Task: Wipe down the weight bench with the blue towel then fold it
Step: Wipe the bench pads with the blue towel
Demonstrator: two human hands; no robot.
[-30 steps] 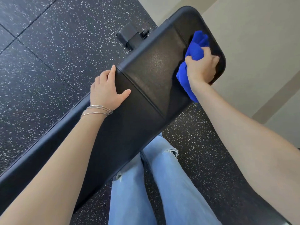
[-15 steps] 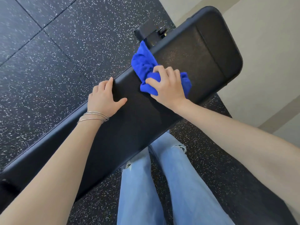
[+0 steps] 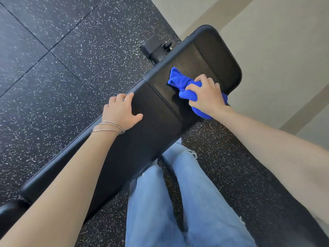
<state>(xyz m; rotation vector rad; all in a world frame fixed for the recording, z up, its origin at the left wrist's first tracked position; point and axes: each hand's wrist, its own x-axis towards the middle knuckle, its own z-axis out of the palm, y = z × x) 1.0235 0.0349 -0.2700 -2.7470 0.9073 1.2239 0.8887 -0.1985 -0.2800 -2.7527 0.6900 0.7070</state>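
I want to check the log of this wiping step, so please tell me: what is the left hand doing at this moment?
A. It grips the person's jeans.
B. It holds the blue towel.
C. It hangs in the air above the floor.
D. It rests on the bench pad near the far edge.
D: the left hand lies open on the weight bench while the right hand presses the bunched blue towel on the pad.

Black rubber floor tiles [image 3: 58, 56] flecked with white cover the room, their seams running diagonally. A beige wall [image 3: 277, 41] with a darker tan band [image 3: 302, 111] rises beyond.
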